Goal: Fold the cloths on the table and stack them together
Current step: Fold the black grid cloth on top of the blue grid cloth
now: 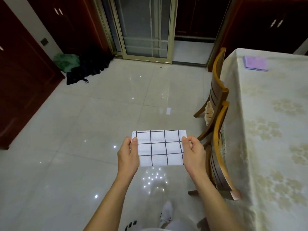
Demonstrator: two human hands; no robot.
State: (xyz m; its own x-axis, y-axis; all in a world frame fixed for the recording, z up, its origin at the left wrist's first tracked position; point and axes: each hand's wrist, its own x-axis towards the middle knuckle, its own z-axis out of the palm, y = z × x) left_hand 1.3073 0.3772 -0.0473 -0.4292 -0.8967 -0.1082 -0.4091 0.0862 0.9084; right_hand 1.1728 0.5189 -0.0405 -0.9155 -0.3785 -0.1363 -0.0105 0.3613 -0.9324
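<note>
A white cloth with a black grid pattern point(159, 147) is folded into a small rectangle and held flat in the air over the tiled floor. My left hand point(128, 155) pinches its left edge and my right hand point(194, 154) pinches its right edge. A folded purple cloth point(255, 63) lies on the table point(275, 130) at the far right, well away from both hands.
Two wooden chairs point(218, 100) point(220, 160) stand tucked against the table's left side. The table wears a cream floral cover. Dark and green bundles point(80, 65) lie on the floor by the sliding door. Dark red cabinets line the left wall.
</note>
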